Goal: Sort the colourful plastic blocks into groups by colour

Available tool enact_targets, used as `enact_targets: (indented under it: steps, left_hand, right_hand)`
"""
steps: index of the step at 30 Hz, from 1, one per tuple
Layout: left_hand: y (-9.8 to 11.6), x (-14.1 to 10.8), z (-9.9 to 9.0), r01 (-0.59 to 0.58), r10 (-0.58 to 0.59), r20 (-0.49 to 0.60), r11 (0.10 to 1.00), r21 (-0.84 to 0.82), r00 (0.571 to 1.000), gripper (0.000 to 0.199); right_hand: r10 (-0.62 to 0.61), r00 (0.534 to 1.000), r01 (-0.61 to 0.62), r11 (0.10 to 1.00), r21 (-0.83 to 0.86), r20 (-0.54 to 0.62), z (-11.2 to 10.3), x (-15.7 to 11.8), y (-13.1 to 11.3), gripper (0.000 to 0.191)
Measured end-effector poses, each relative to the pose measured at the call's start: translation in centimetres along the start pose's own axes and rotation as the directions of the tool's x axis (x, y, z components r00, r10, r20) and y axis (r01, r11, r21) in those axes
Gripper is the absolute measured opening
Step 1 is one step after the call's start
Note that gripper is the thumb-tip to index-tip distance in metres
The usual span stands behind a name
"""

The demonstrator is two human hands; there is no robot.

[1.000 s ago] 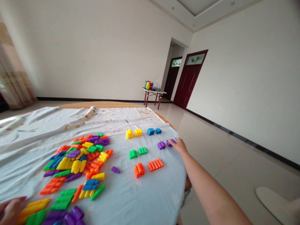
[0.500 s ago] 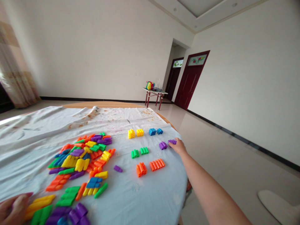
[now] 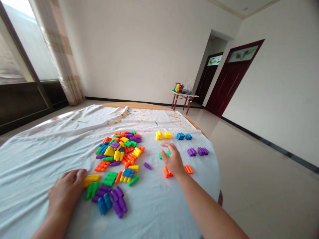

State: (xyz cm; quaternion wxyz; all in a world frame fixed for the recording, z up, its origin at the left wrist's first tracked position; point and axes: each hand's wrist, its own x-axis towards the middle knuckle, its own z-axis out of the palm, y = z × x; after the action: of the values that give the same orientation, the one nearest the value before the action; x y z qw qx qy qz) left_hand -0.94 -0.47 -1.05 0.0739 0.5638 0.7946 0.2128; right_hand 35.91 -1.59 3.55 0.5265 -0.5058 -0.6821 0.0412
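My right hand point(image 3: 173, 161) is in the air above the right part of the table, thumb and fingers apart, holding nothing. It partly hides the green toy blocks point(image 3: 160, 155) and the orange toy blocks point(image 3: 168, 172). My left hand point(image 3: 66, 189) lies on the cloth, fingers stretched toward a yellow toy block point(image 3: 91, 178) at the pile's near-left edge; whether they touch is unclear. Two purple block groups point(image 3: 203, 151) sit at the right, with blue blocks point(image 3: 180, 136) and yellow blocks point(image 3: 167, 135) farther back. A single purple block point(image 3: 147, 165) lies between pile and groups.
A mixed pile of coloured toy blocks point(image 3: 118, 153) covers the table's middle. The pale, creased tablecloth point(image 3: 154, 205) shows stains toward the far side. Beyond stands a small table point(image 3: 184, 95) with a colourful bag point(image 3: 178, 87). Tiled floor lies right of the table.
My right hand has let go of the purple blocks at the right and moved left, now open above the green ones. The view has turned left, bringing my left hand fully into sight.
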Motion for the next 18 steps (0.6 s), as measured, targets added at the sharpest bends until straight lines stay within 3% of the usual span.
enact_targets:
  steps: [4,7,12,18]
  left_hand:
    - [0.9,-0.5,-0.7,0.021,-0.019,0.036,0.999,-0.037,0.999,0.055]
    - [0.9,-0.7,-0.8,0.013,-0.011,0.033,0.999,-0.046,0.999,0.053]
    - [0.8,-0.8,-0.5,0.018,-0.017,0.020,0.998,-0.059,1.000,0.052]
    - [0.7,-0.8,-0.6,0.022,-0.020,0.030,0.999,-0.050,0.999,0.054]
  right_hand:
    - [-0.022,0.981,0.005,0.996,0.090,0.191,4.1,-1.8,-3.5,0.020]
    - [-0.040,0.949,0.022,0.998,0.062,0.313,5.8,-2.7,-4.8,0.021]
    - [-0.073,0.900,0.104,0.993,-0.049,0.429,6.9,-3.9,-5.7,0.021]
    - [-0.075,0.887,0.156,0.977,-0.143,0.457,7.5,-4.9,-5.5,0.028]
